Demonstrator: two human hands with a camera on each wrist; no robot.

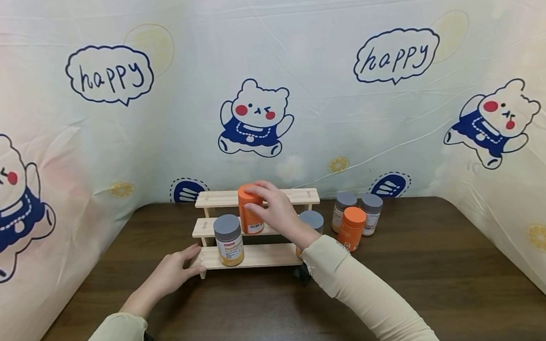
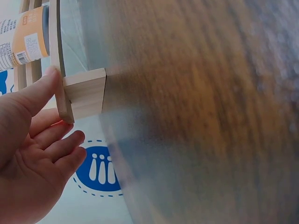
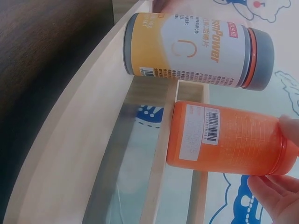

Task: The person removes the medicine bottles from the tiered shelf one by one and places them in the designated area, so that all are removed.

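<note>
A three-tier wooden rack (image 1: 270, 255) stands on the table. My right hand (image 1: 281, 212) holds an orange bottle (image 1: 253, 218) by its capped top, thumb on one side and fingers on the other. The bottle's base is at the middle tier, upright. At the rack's left end, my left hand (image 1: 172, 272) pinches the lowest board (image 2: 57, 46), thumb on top and fingers beneath. A grey-lidded jar (image 1: 229, 241) with a white and yellow label stands on the lowest tier near that hand. Partly hidden behind my right wrist is another grey-lidded jar (image 1: 311, 220) on the rack's right side.
Right of the rack, two grey-lidded jars (image 1: 371, 213) and an orange bottle (image 1: 352, 228) stand close together on the dark wooden table (image 1: 265, 310). A printed cloth (image 1: 322, 118) with bears hangs behind the table and along its sides.
</note>
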